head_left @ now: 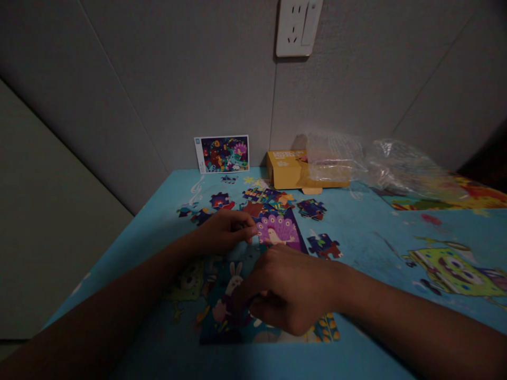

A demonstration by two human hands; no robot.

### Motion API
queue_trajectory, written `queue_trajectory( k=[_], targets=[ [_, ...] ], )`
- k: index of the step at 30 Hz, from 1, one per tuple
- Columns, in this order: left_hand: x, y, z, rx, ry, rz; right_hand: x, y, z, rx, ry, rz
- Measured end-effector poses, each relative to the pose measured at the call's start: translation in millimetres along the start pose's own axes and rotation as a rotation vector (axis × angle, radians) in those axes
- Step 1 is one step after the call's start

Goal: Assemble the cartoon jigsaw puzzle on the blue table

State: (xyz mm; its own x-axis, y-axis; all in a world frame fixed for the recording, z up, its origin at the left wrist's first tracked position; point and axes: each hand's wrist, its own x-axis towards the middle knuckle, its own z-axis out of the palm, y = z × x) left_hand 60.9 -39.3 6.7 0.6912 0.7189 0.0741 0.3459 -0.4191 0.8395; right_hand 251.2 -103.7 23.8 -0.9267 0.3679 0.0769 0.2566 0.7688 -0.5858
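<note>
A partly joined jigsaw puzzle (233, 282) lies flat on the table, with a white rabbit in its lower part and a pink peacock at the upper right. At its upper left edge, my left hand (222, 230) has its thumb and fingers bent together beside the peacock. Whatever is between those fingertips, if anything, is hidden. My right hand (293, 287) is curled over the middle of the puzzle, its index finger pointing down near the rabbit. It covers much of the picture, and its grip is too dark to make out. Loose puzzle pieces (324, 245) lie right of the peacock.
More pieces (222, 200) are scattered beyond the puzzle. A picture card (224, 154) leans against the wall, beside a yellow box (287, 171). Clear plastic bags (407, 169) lie at the back right on a colourful sheet (475, 196). The blue tablecloth (368, 232) has cartoon prints.
</note>
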Motion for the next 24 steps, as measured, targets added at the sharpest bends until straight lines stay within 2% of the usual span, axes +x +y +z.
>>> queue_trajectory(
  k=[10,24],
  targets=[
    [0.5,-1.7,-0.1,0.021,0.003,0.001,-1.3,0.2,-1.6,0.048,-0.045,-0.037],
    [-1.0,-1.4,1.1,0.003,0.011,-0.012,-0.9,6.4,-0.3,0.105,-0.02,-0.053]
  ],
)
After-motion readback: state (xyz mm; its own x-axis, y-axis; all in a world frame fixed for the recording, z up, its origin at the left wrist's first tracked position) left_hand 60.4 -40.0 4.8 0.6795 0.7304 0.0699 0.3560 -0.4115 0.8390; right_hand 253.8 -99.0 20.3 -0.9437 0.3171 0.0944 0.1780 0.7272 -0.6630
